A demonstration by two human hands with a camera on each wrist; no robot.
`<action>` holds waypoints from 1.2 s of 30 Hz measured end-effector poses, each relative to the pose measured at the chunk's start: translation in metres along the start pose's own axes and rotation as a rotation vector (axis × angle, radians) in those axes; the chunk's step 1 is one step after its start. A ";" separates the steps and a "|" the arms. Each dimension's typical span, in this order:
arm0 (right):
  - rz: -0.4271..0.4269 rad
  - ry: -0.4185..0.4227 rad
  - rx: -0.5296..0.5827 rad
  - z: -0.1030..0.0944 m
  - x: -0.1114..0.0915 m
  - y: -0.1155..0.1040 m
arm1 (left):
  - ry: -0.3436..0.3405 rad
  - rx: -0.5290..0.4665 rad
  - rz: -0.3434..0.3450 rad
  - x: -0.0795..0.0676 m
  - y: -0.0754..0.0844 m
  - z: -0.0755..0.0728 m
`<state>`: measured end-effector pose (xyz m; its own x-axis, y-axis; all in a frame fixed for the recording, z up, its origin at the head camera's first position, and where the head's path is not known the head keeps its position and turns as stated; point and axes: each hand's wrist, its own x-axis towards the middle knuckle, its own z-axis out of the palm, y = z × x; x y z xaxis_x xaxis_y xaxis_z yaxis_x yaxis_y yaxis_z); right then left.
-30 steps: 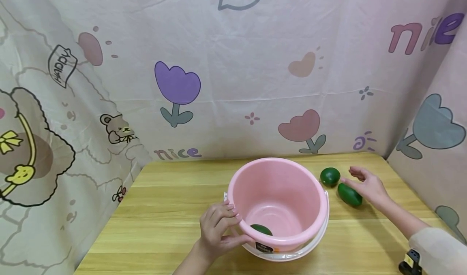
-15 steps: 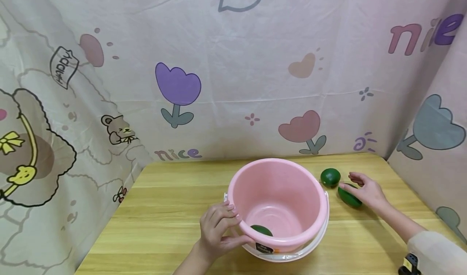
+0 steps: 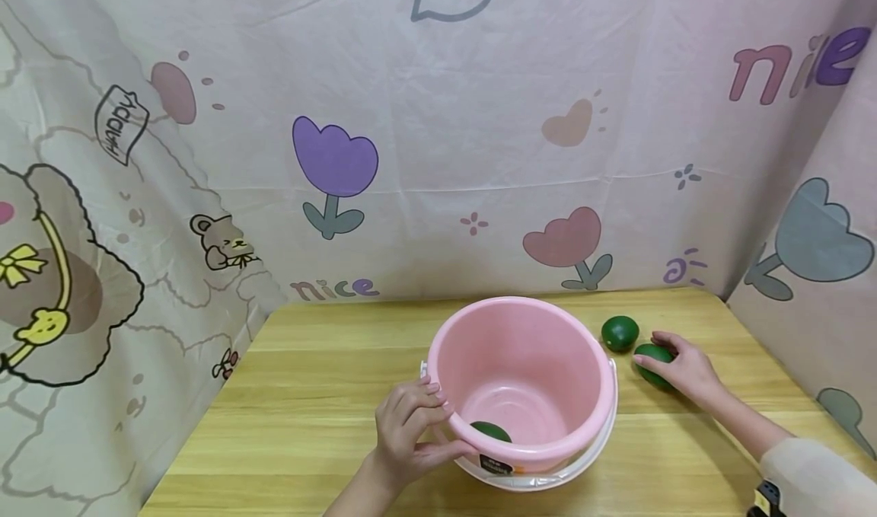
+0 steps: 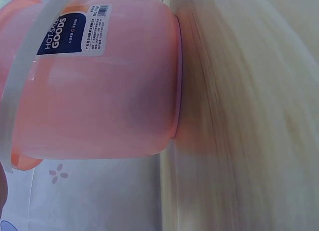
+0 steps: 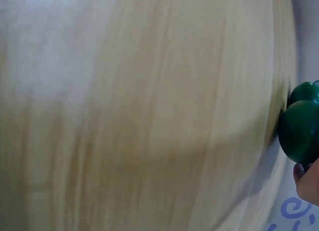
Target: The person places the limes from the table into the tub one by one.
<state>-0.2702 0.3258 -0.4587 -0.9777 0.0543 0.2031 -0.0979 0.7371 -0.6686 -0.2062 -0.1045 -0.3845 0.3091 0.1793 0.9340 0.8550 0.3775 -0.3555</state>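
Observation:
A pink plastic bucket (image 3: 548, 372) stands on the wooden table, its white handle (image 3: 548, 480) lowered at the front. My left hand (image 3: 407, 429) grips its rim at the left, with the thumb along the near edge. Inside lies one dark green oval fruit (image 3: 490, 431), partly hidden by the rim. On the table to the right, my right hand (image 3: 693, 376) holds a second dark green fruit (image 3: 648, 352) between thumb and fingers. A third green fruit (image 3: 620, 333) sits just behind it. In the right wrist view, the held fruit (image 5: 299, 134) overlaps the one behind (image 5: 305, 92).
A printed cloth (image 3: 438, 136) hangs behind the table and along both sides. The wooden tabletop (image 3: 308, 395) extends to the left of the bucket. A label (image 4: 75, 34) shows on the bucket's outer wall in the left wrist view.
My right hand has come down over the nearer green fruit and its thumb and fingers have closed around it. The left hand and the bucket have stayed in place.

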 end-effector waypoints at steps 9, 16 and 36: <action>0.020 -0.011 -0.040 0.003 -0.001 0.003 | 0.004 0.003 0.010 0.000 -0.001 0.000; 0.059 -0.033 -0.054 0.004 -0.005 0.009 | 0.007 0.001 0.017 -0.001 -0.001 0.000; 0.084 -0.036 -0.056 0.011 -0.006 0.017 | 0.002 0.003 0.022 0.000 -0.002 0.000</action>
<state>-0.2681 0.3302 -0.4792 -0.9881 0.0941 0.1214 -0.0057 0.7673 -0.6413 -0.2079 -0.1048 -0.3843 0.3285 0.1855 0.9261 0.8469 0.3763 -0.3758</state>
